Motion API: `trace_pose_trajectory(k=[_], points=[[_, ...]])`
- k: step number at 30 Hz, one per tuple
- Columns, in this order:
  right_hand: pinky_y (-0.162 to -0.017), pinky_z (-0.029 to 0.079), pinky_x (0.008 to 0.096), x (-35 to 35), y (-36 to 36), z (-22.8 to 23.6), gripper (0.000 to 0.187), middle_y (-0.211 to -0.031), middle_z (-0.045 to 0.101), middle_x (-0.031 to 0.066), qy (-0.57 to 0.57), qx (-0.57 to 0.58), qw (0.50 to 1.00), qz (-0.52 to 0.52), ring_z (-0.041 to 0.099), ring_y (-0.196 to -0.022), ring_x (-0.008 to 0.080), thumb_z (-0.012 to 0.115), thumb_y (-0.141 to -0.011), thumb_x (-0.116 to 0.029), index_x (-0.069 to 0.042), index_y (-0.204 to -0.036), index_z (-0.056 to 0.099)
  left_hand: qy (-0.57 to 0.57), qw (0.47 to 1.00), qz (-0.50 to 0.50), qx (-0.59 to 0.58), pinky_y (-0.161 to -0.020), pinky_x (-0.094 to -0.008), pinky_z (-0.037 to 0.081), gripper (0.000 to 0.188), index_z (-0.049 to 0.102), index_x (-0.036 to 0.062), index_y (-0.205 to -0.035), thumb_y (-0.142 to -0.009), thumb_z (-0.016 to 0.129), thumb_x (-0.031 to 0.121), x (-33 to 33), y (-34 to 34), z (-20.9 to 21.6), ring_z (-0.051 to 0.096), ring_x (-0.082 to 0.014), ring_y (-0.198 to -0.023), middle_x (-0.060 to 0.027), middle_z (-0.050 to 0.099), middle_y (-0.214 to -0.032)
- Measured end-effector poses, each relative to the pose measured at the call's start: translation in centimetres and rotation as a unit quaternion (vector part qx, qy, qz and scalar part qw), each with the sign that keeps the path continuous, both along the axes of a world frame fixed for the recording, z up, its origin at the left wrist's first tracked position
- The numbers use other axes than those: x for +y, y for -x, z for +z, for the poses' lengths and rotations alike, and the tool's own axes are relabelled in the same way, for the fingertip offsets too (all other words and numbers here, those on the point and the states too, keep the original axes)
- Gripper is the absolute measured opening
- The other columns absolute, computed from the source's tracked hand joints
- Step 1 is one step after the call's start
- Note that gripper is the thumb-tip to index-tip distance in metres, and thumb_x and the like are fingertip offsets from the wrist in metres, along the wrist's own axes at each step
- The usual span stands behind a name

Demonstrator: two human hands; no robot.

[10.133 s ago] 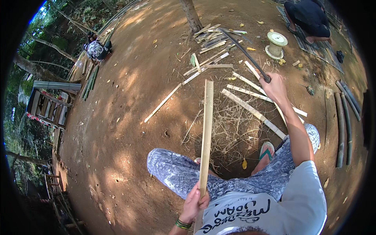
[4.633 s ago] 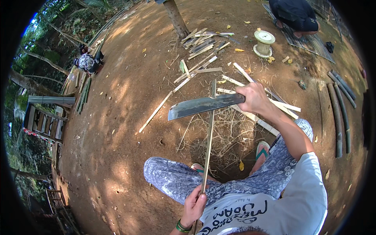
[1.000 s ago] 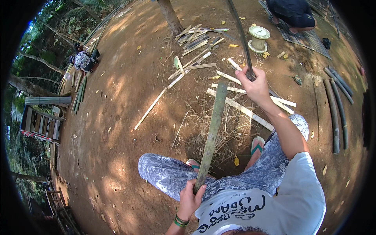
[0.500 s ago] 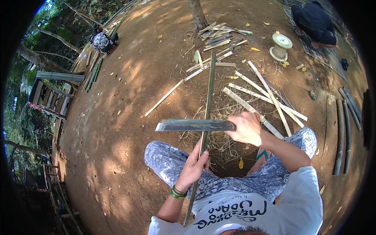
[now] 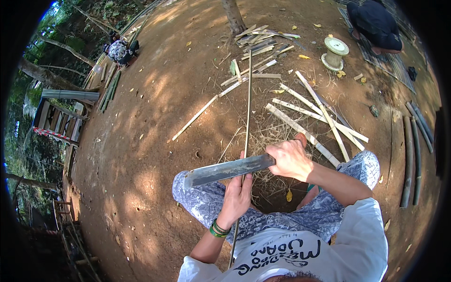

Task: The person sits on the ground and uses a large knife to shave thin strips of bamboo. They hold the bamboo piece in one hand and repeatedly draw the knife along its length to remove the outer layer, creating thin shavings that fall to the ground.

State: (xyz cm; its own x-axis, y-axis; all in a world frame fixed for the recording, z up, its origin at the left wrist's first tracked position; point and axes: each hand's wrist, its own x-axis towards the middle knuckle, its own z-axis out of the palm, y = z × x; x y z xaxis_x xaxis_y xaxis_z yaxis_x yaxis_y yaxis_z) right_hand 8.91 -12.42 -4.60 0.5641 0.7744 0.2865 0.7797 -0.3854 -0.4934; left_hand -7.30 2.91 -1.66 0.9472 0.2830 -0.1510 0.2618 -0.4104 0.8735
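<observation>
A machete (image 5: 228, 170) with a broad dark blade lies across the view, tip to the left. My right hand (image 5: 290, 159) is wrapped around its wooden handle, whose reddish end pokes out behind the fist. My left hand (image 5: 237, 195) grips a long thin bamboo strip (image 5: 248, 108), seen nearly edge-on, running from beside my body out toward the wood pile. The blade crosses over the strip by the fingers of my left hand and hides part of both; whether it touches the strip I cannot tell. Pale shavings (image 5: 265, 136) lie on the dirt in front of my crossed legs.
Split bamboo strips (image 5: 324, 113) fan out ahead to the right. Beyond them sit a pile of slats (image 5: 260, 42) by a tree trunk (image 5: 233, 16) and a wooden spool (image 5: 335, 52). Bamboo poles (image 5: 407, 162) lie far right. One person (image 5: 376, 26) crouches back right, another (image 5: 120, 50) back left.
The machete has come nearer my body and tilted, its tip lower, down to my left hand. The bamboo strip has turned from its flat face to its narrow edge.
</observation>
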Motion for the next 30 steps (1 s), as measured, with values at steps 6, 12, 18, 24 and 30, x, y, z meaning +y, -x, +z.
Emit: trace_pose_trajectory(k=[6, 12, 18, 24, 30], points=[[-0.059, 0.054, 0.0492, -0.1, -0.3, -0.1, 0.015, -0.067, 0.065, 0.0129, 0.009, -0.007, 1.0, -0.009, 0.067, -0.062, 0.0377, 0.067, -0.067, -0.014, -0.006, -0.072, 0.057, -0.042, 0.998, 0.001, -0.037, -0.078, -0.0341, 0.049, 0.052, 0.036, 0.0016, -0.155, -0.106, 0.05, 0.013, 0.1, 0.7, -0.4, 0.057, -0.0203, -0.085, -0.0123, 0.062, -0.097], [-0.06, 0.055, 0.0488, -0.9, -4.1, 0.9, 0.012, -0.064, 0.066, 0.0126, 0.023, -0.007, 0.992, -0.127, 0.068, -0.06, 0.0372, 0.069, -0.072, -0.019, -0.008, -0.072, 0.064, -0.022, 0.998, -0.032, -0.048, -0.065, -0.032, 0.046, 0.059, 0.027, 0.0038, -0.16, -0.104, 0.047, 0.007, -1.1, 3.5, 0.4, 0.049, -0.0162, -0.064, -0.0167, 0.061, -0.087], [-0.057, 0.053, 0.0484, -1.4, -5.6, 0.2, 0.012, -0.059, 0.064, 0.0134, 0.058, 0.001, 0.989, -0.135, 0.065, -0.054, 0.0353, 0.067, -0.074, -0.02, -0.009, -0.07, 0.065, -0.001, 0.999, -0.029, -0.037, -0.062, -0.0304, 0.044, 0.061, 0.028, 0.0054, -0.16, -0.103, 0.05, 0.005, -1.2, 6.8, -0.7, 0.047, -0.0147, -0.064, -0.0122, 0.057, -0.082], [-0.066, 0.053, 0.0499, -3.6, -9.3, 0.8, 0.02, -0.063, 0.065, 0.0175, 0.01, -0.001, 0.986, -0.167, 0.067, -0.064, 0.0358, 0.067, -0.078, -0.025, -0.006, -0.083, 0.074, 0.008, 0.997, -0.021, 0.07, -0.062, -0.0307, 0.045, 0.06, 0.032, 0.0038, -0.158, -0.102, 0.052, 0.004, -2.1, 10.7, 1.9, 0.049, -0.0132, -0.065, -0.0153, 0.066, -0.092], [-0.067, 0.051, 0.05, -4.5, -11.4, 2.6, 0.023, -0.066, 0.065, 0.0213, 0.031, 0.098, 0.967, -0.231, 0.064, -0.063, 0.0386, 0.064, -0.081, -0.021, 0.0, -0.084, 0.072, 0.01, 0.999, -0.044, 0.031, -0.062, -0.0281, 0.044, 0.06, 0.033, 0.0035, -0.158, -0.102, 0.052, 0.002, -1.6, 13.4, 1.4, 0.048, -0.0096, -0.067, -0.0098, 0.065, -0.096]])
